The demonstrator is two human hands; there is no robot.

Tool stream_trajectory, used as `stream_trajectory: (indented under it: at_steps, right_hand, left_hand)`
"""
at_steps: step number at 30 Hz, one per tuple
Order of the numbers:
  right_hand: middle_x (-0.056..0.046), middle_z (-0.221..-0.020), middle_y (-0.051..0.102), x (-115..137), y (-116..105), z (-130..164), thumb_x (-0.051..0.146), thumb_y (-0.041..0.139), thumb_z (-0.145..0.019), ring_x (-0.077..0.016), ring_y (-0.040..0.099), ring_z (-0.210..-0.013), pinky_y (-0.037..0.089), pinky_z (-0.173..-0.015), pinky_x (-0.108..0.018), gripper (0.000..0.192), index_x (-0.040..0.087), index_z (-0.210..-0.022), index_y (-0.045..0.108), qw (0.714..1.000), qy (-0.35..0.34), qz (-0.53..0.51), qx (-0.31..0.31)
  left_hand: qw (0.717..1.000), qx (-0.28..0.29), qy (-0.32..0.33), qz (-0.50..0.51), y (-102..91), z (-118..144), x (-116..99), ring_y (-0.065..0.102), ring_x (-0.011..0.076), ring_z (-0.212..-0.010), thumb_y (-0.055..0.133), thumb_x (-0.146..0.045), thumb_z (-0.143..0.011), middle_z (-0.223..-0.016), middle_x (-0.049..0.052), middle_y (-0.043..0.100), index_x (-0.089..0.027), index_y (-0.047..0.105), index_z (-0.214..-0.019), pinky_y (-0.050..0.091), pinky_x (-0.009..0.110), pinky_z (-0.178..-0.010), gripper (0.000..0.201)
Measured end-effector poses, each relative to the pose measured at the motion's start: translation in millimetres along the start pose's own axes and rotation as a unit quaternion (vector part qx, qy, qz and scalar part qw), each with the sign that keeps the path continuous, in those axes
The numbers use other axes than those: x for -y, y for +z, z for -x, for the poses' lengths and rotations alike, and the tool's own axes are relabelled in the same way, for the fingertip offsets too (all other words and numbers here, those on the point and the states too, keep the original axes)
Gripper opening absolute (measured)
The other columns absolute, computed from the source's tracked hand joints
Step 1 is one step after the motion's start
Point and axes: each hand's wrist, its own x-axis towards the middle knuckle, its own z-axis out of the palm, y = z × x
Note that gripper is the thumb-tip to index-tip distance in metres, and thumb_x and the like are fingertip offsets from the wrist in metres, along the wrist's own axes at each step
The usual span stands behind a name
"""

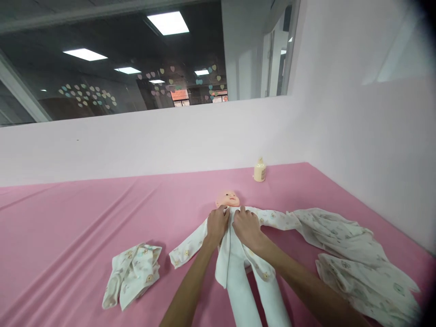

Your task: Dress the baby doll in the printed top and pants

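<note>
left hand (217,225) and right hand (245,225) each pinch the shirt (235,247) at the doll (227,199) neck, grip pressed together, on the pink surface (85,227).

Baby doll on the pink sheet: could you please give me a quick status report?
Left hand and right hand both gripping white printed top on baby doll at the chest. Doll on its back. Nothing in the way.

Bench (85,213) cover: plain pink. Doll (227,199): peach head, dressed in a white top (235,236) with small tan bear prints; white leggings (259,295) below. Folded garment (132,274), near left: white, same bear print. Blanket (354,254), right: white, faint print. Bottle (260,170), far: cream. Wall (170,136): pale pink.
</note>
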Motion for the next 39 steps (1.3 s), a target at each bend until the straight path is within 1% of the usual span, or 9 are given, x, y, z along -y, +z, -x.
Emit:
stream_trajectory:
  at_steps: [6,11,14,20,25,27,30,37,39]
  right_hand:
    - [-0.017,-0.096,0.067,-18,8,-5,0.003,0.038,-0.09,-0.0264,0.069,-0.088,0.048,-0.068,-0.032,0.026,0.009,-0.102,0.061,1.0,0.015,0.01,0.001]
    - [-0.013,-0.096,0.066,-27,9,-5,0.011,0.038,-0.095,-0.0243,0.068,-0.085,0.043,-0.063,-0.03,0.021,0.011,-0.106,0.055,0.996,0.077,-0.028,-0.018]
    - [-0.014,-0.1,0.065,-34,8,-10,0.013,0.037,-0.094,-0.0253,0.066,-0.087,0.039,-0.064,-0.031,0.021,0.011,-0.106,0.054,0.993,0.089,-0.074,0.009]
    - [-0.01,-0.096,0.065,-61,2,-17,0.012,0.038,-0.088,-0.0207,0.058,-0.086,0.033,-0.067,-0.03,0.016,0.016,-0.088,0.053,0.989,0.054,-0.125,0.058]
    - [-0.001,-0.078,0.058,-78,-6,-16,0.014,0.042,-0.081,-0.0144,0.045,-0.067,0.027,-0.057,-0.028,0.01,0.02,-0.073,0.043,0.979,0.031,-0.175,0.097]
    - [0.0,-0.074,0.054,-79,-8,-16,0.015,0.044,-0.079,-0.0134,0.041,-0.063,0.024,-0.055,-0.027,0.012,0.021,-0.07,0.038,0.976,0.026,-0.19,0.104]
    - [0.001,-0.072,0.051,-78,-10,-16,0.012,0.044,-0.078,-0.0132,0.038,-0.063,0.022,-0.056,-0.028,0.016,0.021,-0.069,0.034,0.974,0.022,-0.201,0.101]
    - [0.001,-0.072,0.049,-72,-4,-19,0.008,0.042,-0.08,-0.0134,0.037,-0.066,0.021,-0.06,-0.028,0.019,0.02,-0.068,0.034,0.966,0.017,-0.247,0.075]
    - [0.001,-0.07,0.047,-70,0,-22,0.008,0.042,-0.08,-0.0131,0.035,-0.065,0.02,-0.059,-0.029,0.021,0.02,-0.066,0.034,0.96,0.019,-0.274,0.061]
  left_hand:
    - [1.0,-0.009,0.029,-0.008,1.4,1,1,0.065,0.021,-0.078,0.041,-0.033,-0.099,-0.083,0.008,0.073,-0.019,0.069,-0.096,0.032,0.028,-0.065,0.032]
    - [1.0,-0.006,0.019,-0.007,1.1,-2,0,0.064,0.0207,-0.076,0.043,-0.033,-0.096,-0.08,0.007,0.071,-0.019,0.07,-0.097,0.032,0.028,-0.065,0.03]
    - [1.0,0.0,0.011,-0.015,1.3,-4,-2,0.064,0.0218,-0.077,0.044,-0.034,-0.095,-0.081,0.008,0.071,-0.019,0.07,-0.101,0.033,0.028,-0.065,0.031]
    - [0.999,0.008,0.018,-0.026,4.8,-4,-1,0.064,0.0226,-0.079,0.041,-0.033,-0.097,-0.083,0.008,0.072,-0.02,0.069,-0.102,0.034,0.029,-0.066,0.032]
    - [0.997,0.029,0.069,-0.01,0.2,-4,5,0.065,0.0222,-0.082,0.037,-0.027,-0.098,-0.09,0.007,0.073,-0.019,0.067,-0.103,0.035,0.028,-0.069,0.031]
    - [0.994,0.051,0.096,0.005,-4.5,-5,7,0.064,0.0216,-0.082,0.037,-0.027,-0.098,-0.091,0.006,0.073,-0.02,0.067,-0.1,0.035,0.028,-0.069,0.03]
    - [0.99,0.077,0.114,0.018,-10.1,-6,9,0.061,0.0196,-0.073,0.038,-0.028,-0.098,-0.078,0.004,0.069,-0.02,0.065,-0.086,0.033,0.027,-0.064,0.03]
    - [0.993,0.053,0.104,0.02,-8.2,-7,5,0.051,0.0165,-0.061,0.038,-0.027,-0.097,-0.062,0.0,0.057,-0.02,0.06,-0.073,0.028,0.026,-0.06,0.033]
    - [0.994,0.041,0.098,0.017,-6.2,-7,4,0.05,0.0165,-0.06,0.04,-0.026,-0.096,-0.06,0.0,0.056,-0.02,0.063,-0.077,0.028,0.026,-0.06,0.031]
